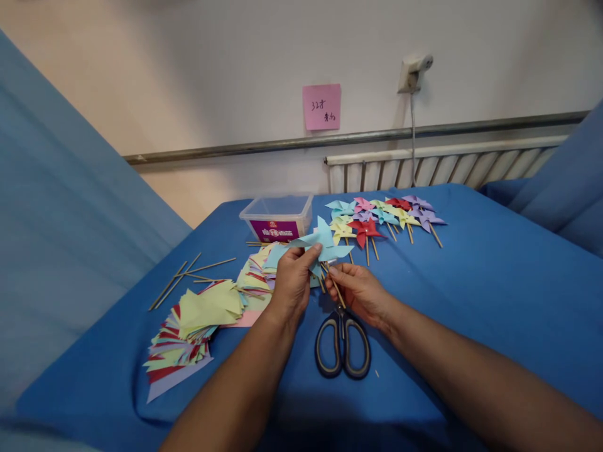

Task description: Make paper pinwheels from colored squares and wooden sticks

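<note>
My left hand (292,282) pinches a light blue paper pinwheel (320,243) above the blue-covered table (494,282). Just to its right, my right hand (360,290) holds a thin wooden stick (335,289) whose upper end meets the pinwheel's underside. Black-handled scissors (343,342) lie flat on the cloth right below both hands. Behind the hands lies a row of several finished pinwheels (384,216) in red, yellow, pink, purple and blue, each on a stick.
Stacks of cut coloured paper (198,320) lie at the left, with loose wooden sticks (188,276) beyond them. A clear plastic tub (277,216) stands at the back. A pink note (322,107) hangs on the wall above a radiator (447,164).
</note>
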{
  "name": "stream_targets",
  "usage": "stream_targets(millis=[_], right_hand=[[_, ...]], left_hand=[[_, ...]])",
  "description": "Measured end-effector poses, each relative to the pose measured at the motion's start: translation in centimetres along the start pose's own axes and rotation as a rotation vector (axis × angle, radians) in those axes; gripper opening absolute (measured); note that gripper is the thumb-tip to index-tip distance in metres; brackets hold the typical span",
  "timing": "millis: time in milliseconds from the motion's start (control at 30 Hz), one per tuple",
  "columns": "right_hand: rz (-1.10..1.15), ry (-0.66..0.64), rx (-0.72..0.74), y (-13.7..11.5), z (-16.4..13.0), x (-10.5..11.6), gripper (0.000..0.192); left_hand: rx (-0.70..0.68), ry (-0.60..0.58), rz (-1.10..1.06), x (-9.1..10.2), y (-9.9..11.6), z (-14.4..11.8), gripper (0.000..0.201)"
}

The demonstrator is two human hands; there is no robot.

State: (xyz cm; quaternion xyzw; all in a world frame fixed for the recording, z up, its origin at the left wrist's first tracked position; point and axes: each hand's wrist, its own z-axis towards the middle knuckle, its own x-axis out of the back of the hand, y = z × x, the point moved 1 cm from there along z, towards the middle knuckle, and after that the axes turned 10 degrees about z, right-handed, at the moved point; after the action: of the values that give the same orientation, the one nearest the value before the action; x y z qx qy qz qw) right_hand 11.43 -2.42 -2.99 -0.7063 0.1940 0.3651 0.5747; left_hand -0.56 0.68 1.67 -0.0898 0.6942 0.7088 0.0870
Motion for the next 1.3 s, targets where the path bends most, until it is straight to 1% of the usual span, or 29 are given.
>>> stream_targets(millis=[100,200,300,367,433,567,700,800,933,1100,1200,1300], right_hand=[[-0.12,0.041,0.054,0.1,0.2,0.0,0.032],[-0.249,0.089,0.237,0.0,0.5,0.0,0.032],[-0.298,0.126,0.387,-0.2,0.6,0.1,0.038],[-0.344,0.171,0.431,-0.5,0.5,0.2,0.042],[-0.399,0.199,0.454,-0.8,0.5,0.4,0.042],[-0.451,0.201,0.478,-1.1,0.4,0.5,0.038],[-0.442,0.204,0.536,-1.3,0.4,0.4,0.038],[-0.457,0.201,0.607,-1.6,0.3,0.4,0.035],[-0.654,0.209,0.766,-2.1,0.0,0.5,0.025],[-0.866,0.203,0.853,-2.6,-0.4,0.4,0.02],[-0.921,0.188,0.87,-2.6,-0.5,0.2,0.015],[-0.899,0.188,0.826,-2.3,-0.3,0.2,0.013]], left_hand=[[0.02,0.011,-0.004,0.1,0.0,0.0,0.029],[0.052,0.04,-0.017,0.1,-0.1,0.0,0.03],[0.117,0.002,-0.015,-0.1,-0.3,-0.1,0.03],[0.148,-0.027,-0.018,-0.1,-0.6,-0.2,0.03],[0.163,-0.057,-0.028,-0.2,-0.7,-0.3,0.029],[0.171,-0.101,-0.054,-0.4,-0.7,-0.5,0.028],[0.159,-0.139,-0.062,-0.6,-0.7,-0.6,0.029],[0.146,-0.099,-0.069,-0.6,-0.6,-0.6,0.031],[0.11,0.009,-0.049,-0.4,-0.5,-0.4,0.03],[0.06,0.047,-0.015,-0.3,-0.6,-0.3,0.029],[0.044,0.057,0.0,-0.3,-0.6,-0.3,0.03],[0.063,0.043,0.007,-0.4,-0.8,-0.4,0.029]])
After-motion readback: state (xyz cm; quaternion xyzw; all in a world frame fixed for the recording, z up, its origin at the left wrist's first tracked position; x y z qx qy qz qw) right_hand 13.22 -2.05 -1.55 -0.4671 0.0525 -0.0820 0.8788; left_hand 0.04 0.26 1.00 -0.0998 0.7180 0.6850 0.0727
